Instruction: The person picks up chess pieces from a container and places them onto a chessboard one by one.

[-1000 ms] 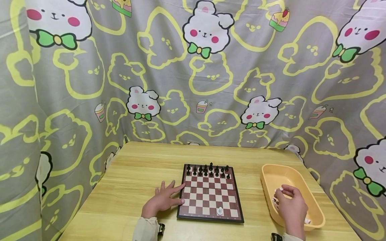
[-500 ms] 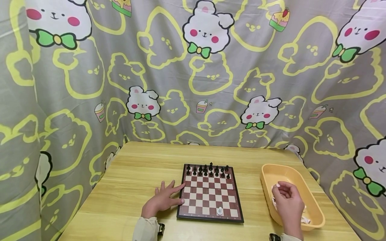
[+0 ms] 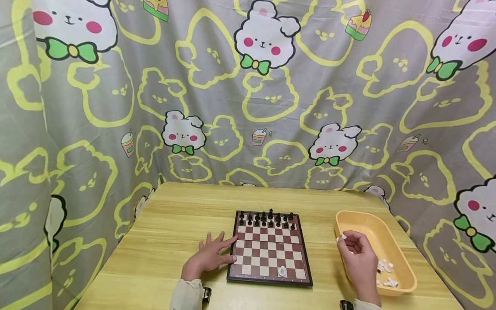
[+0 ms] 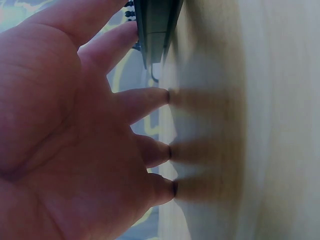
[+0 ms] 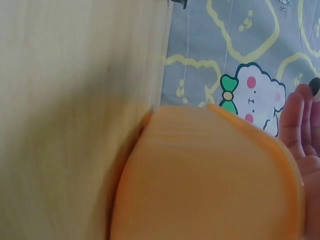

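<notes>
My right hand point(image 3: 360, 262) pinches a small white chess piece point(image 3: 342, 237) between thumb and fingertips, over the left rim of an orange-yellow tray point(image 3: 364, 221). In the right wrist view the piece's dark base point(image 5: 315, 86) shows at the fingertips. My left hand point(image 3: 209, 256) is spread at the left edge of a chessboard point(image 3: 267, 249), thumb and index finger touching it. The left wrist view shows its other fingertips point(image 4: 162, 96) on the tabletop. A lone white chess piece point(image 3: 282, 271) stands on the board's near row.
Black chess pieces point(image 3: 271, 213) fill the two far rows of the board. Several white chess pieces point(image 3: 390, 282) lie loose in the tray's near end. The wooden table point(image 3: 186, 202) is bounded by a patterned curtain point(image 3: 217, 99) at the back and sides.
My right hand has moved left with the white chess piece, from inside the tray to over its left rim, uncovering pieces in the tray. My left hand has stayed still.
</notes>
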Tool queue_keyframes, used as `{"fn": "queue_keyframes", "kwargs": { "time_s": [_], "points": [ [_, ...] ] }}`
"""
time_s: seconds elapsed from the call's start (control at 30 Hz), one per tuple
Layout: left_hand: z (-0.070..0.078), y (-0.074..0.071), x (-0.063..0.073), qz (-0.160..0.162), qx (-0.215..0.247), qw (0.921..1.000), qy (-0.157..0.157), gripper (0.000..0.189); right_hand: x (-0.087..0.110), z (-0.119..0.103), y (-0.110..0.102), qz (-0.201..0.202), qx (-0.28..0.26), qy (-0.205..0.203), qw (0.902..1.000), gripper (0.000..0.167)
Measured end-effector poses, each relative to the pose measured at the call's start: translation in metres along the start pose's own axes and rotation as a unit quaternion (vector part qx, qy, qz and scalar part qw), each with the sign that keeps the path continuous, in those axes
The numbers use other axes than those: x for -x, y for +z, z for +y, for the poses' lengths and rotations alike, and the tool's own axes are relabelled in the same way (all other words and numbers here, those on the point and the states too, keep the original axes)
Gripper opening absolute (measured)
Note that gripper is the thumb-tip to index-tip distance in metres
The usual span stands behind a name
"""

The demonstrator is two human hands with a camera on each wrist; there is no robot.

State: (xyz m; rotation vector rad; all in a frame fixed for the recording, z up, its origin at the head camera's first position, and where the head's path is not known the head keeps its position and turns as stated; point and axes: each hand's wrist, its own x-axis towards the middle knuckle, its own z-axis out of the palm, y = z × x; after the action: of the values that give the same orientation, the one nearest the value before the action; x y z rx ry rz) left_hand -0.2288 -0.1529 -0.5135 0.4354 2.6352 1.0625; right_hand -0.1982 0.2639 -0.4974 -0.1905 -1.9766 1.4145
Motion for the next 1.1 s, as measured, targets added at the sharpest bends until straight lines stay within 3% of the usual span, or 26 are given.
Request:
{"fn": "queue_keyframes", "kwargs": {
  "time_s": [0.27,0.5,0.8,1.1],
  "points": [
    [-0.001,0.000,0.000,0.003,0.004,1.0000,-0.001,0.069,0.005,0.000,0.007,-0.047,-0.028,-0.009,0.9984,0.025],
    [0.000,0.000,0.000,0.004,0.004,1.0000,-0.006,0.069,0.011,-0.004,0.016,-0.089,-0.005,-0.017,0.9959,0.024],
    [0.000,0.000,0.001,0.002,0.008,1.0000,-0.004,0.069,0.020,-0.035,0.019,-0.116,0.006,-0.047,0.9921,0.024],
    [0.001,0.000,0.001,0.004,0.010,0.9999,-0.003,0.069,0.015,-0.003,0.020,-0.167,-0.014,-0.048,0.9848,0.034]
  ]
}}
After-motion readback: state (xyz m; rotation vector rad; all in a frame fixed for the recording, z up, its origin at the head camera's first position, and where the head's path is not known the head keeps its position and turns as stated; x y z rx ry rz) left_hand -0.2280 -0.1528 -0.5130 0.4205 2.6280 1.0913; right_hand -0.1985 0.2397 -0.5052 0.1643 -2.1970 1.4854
